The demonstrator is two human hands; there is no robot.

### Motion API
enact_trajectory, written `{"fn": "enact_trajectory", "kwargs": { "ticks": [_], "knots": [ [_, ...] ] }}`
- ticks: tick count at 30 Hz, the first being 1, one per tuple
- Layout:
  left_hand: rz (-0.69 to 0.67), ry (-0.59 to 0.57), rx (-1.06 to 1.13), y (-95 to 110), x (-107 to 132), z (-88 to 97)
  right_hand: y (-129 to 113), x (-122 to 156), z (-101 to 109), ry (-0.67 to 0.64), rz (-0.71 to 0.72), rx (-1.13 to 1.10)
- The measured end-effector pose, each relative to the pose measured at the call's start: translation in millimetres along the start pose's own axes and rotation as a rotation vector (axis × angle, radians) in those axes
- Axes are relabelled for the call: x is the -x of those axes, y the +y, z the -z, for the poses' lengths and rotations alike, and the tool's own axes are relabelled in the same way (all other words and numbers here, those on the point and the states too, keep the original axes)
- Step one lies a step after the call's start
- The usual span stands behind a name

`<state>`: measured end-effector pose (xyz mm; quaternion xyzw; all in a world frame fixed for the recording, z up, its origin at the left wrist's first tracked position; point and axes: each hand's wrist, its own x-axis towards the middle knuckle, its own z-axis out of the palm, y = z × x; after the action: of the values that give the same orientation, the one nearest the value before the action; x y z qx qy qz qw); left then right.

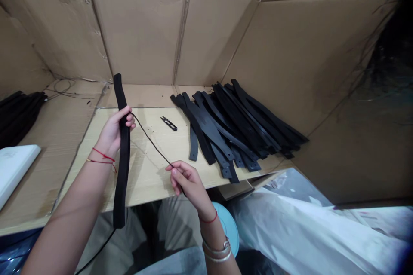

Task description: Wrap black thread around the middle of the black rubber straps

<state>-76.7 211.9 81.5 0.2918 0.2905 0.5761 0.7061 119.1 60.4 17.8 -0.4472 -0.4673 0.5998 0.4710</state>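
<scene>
My left hand (113, 131) is wrapped round a long black strap (121, 180), held nearly upright over the table's front edge. From the strap by my left fingers a thin black cord (149, 139) slants down to my right hand (187, 178), which pinches it between thumb and finger. More dark cord hangs from the strap's lower end towards my lap. Small black thread snips (168, 123) lie on the table between my hands and the back wall. To their right is a loose pile of black and dark grey straps (226, 126), some with small holes at the ends.
Cardboard walls (138, 25) enclose the table (155, 189) at the back and right. At left lie a bundle of black strips (19, 116), loose thin cords (64, 90) and a white object (17, 169). Clear plastic sheeting (284, 219) and a light-blue round thing (227, 227) are at lower right.
</scene>
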Motion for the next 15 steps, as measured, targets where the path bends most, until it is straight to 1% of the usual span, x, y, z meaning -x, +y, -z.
{"fn": "enact_trajectory", "kwargs": {
  "ticks": [3, 5, 8, 10, 11, 13, 15],
  "knots": [
    [0.003, 0.005, 0.000, -0.6, -0.6, -0.7, -2.4, -5.6, -0.8, 0.010, -0.027, 0.002],
    [0.009, -0.006, -0.009, -2.1, -1.5, -0.6, -6.1, -13.5, -1.6, -0.010, -0.069, 0.011],
    [0.019, -0.024, -0.007, -4.2, -3.3, 0.0, -15.9, -33.2, -2.9, -0.083, -0.130, 0.092],
    [0.017, -0.019, -0.007, -4.9, -4.3, 0.4, -25.5, -52.0, -3.3, -0.078, -0.126, 0.173],
    [0.014, -0.015, -0.009, -4.9, -4.9, 0.6, -31.3, -63.0, -3.2, -0.071, -0.104, 0.208],
    [0.007, -0.012, -0.014, -4.9, -6.2, 1.0, -44.6, -87.3, -2.4, -0.020, -0.010, 0.218],
    [0.002, -0.005, -0.019, -5.2, -7.8, 1.9, -59.5, -113.2, -0.7, 0.058, 0.104, 0.241]
  ]
}}
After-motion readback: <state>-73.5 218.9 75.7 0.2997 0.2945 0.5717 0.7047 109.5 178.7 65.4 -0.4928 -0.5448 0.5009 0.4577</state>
